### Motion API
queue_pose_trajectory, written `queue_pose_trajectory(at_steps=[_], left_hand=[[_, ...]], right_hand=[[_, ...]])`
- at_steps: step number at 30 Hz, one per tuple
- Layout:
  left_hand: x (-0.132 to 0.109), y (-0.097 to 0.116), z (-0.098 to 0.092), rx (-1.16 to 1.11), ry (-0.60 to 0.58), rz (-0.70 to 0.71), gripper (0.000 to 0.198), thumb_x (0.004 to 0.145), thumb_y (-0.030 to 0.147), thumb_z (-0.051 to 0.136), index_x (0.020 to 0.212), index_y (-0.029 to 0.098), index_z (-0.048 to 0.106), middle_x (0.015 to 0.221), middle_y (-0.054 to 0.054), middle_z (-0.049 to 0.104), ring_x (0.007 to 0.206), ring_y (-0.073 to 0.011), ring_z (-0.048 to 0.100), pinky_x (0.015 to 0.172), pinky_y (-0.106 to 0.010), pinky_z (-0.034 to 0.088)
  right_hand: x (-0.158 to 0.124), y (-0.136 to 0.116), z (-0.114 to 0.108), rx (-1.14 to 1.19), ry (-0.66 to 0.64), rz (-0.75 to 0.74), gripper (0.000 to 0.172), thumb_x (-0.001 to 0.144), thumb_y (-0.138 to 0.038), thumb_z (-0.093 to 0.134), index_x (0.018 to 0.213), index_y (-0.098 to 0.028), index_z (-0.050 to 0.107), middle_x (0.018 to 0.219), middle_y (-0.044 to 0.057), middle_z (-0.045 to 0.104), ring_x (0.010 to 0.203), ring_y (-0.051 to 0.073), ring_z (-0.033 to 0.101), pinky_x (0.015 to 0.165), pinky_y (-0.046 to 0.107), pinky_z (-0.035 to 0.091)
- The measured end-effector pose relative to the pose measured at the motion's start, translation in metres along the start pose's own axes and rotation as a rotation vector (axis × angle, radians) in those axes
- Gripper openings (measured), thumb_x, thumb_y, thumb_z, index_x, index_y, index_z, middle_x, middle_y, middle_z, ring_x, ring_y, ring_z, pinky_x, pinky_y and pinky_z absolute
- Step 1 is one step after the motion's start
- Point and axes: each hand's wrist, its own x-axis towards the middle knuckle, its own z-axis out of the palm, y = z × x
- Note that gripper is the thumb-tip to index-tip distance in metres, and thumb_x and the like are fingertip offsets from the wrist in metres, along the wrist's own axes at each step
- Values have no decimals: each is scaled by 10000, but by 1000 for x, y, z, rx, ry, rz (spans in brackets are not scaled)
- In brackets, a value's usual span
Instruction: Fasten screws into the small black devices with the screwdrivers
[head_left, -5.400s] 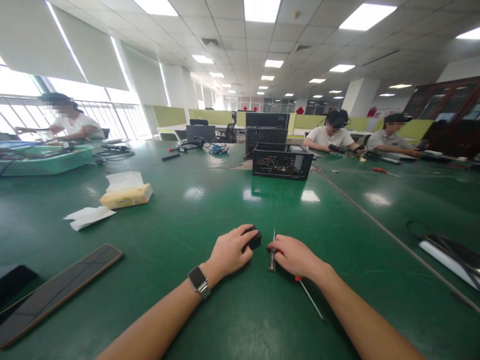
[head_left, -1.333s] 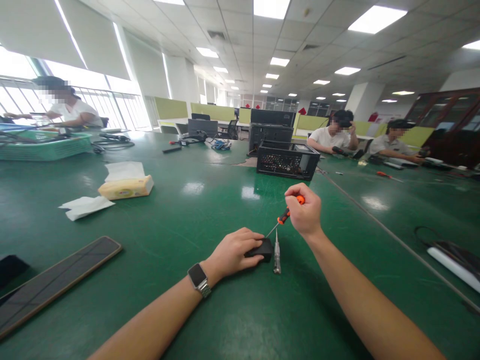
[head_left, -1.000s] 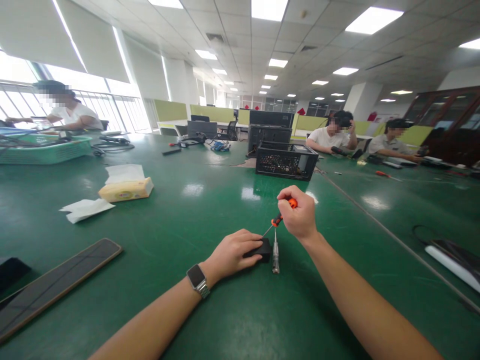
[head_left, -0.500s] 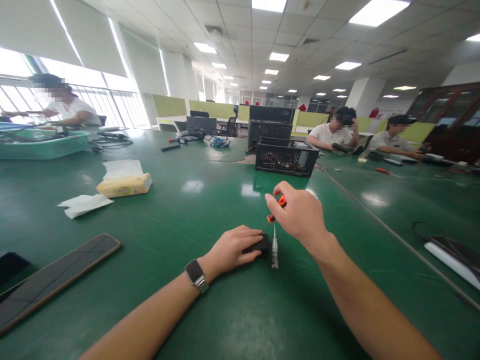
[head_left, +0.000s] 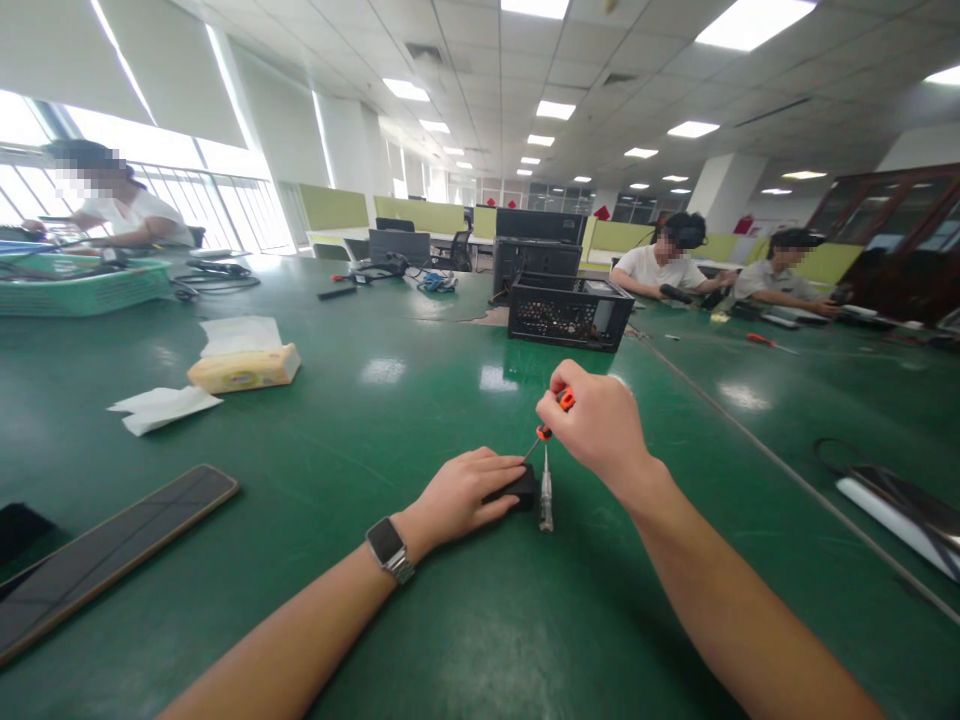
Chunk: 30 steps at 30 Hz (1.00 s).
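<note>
A small black box-shaped piece (head_left: 527, 487) lies on the green table, held down by my left hand (head_left: 466, 492), its fingers over the top and thumb along the near side. My right hand (head_left: 598, 417) is closed around an orange and black screwdriver (head_left: 544, 432). The shaft slants down to the left and its tip meets the far edge of the black piece, close to my left fingertips. Just right of that piece, a second screwdriver with a clear handle (head_left: 547, 503) rests on the table. My fingers partly hide the black piece.
A black metal computer case (head_left: 566, 315) stands beyond my hands. To the left are a tissue pack (head_left: 244, 370), a crumpled tissue (head_left: 165, 408), a long dark flat panel (head_left: 120, 550) and a green basket (head_left: 82, 292). A phone-like device (head_left: 911, 500) lies right. Other people sit around the table.
The fingers of my right hand have closed more tightly round the screwdriver handle. My left hand stays on the black piece. The view has shifted slightly.
</note>
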Motion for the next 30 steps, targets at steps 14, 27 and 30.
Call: queue_pose_trajectory(at_steps=[14,27,30], left_hand=[[-3,-3,3,-61,53,-6,329,907,323,538,1199,192,618,1207,-109,639,1029,-205,618,901,-346,529],[-5,-2,3,-42,38,-53,356,893,317,557,1225,196,600,1237,-109,623,1065,-216,613,926,-366,523],[-5,-3,4,-54,41,-54,361,894,320,555,1233,201,595,1217,-108,633,1060,-208,615,929,-355,523]], right_hand=[[4,16,5,176,-28,-16,110,785,-264,515,735,-209,596,632,2,633,582,151,554,568,250,319],[0,8,5,67,-4,-45,113,800,-263,507,763,-212,601,659,15,647,603,164,567,557,258,292],[-1,7,3,51,-18,-52,108,794,-260,513,749,-211,598,650,16,644,599,166,566,551,260,284]])
